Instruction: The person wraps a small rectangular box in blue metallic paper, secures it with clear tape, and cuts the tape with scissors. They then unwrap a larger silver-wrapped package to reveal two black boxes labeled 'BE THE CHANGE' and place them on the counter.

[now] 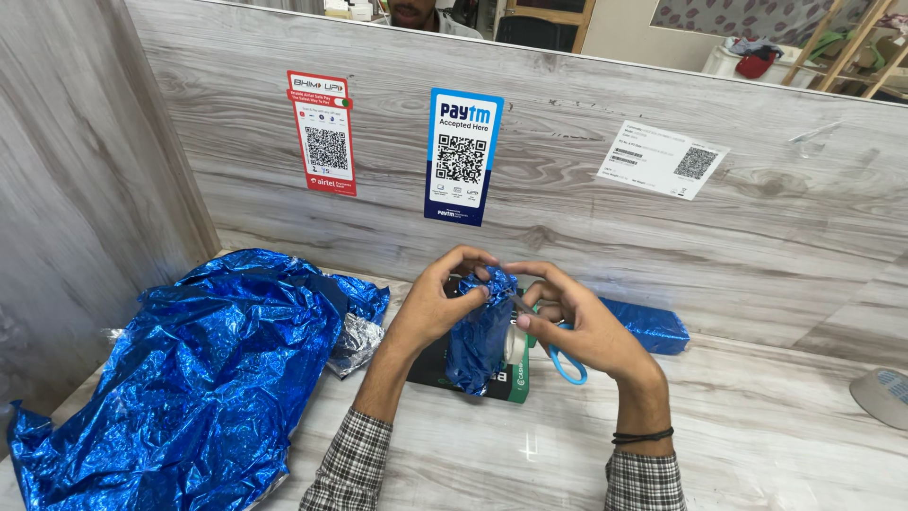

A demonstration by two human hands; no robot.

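Note:
My left hand (437, 301) pinches the top of a strip of shiny blue foil paper (480, 336) that hangs down in front of a dark box with a green edge (515, 380). My right hand (582, 326) grips blue-handled scissors (565, 362), its fingers through the loops, and the blades point left into the upper part of the foil strip. Both hands hover over the pale wood-grain table (757, 435), close together. The blade tips are mostly hidden by the foil and my fingers.
A big crumpled sheet of blue foil (189, 378) covers the table's left side. A blue-wrapped oblong (653, 326) lies behind my right hand. A tape roll (884, 396) sits at the right edge. Three code stickers hang on the wooden partition (567, 237); a person sits beyond it.

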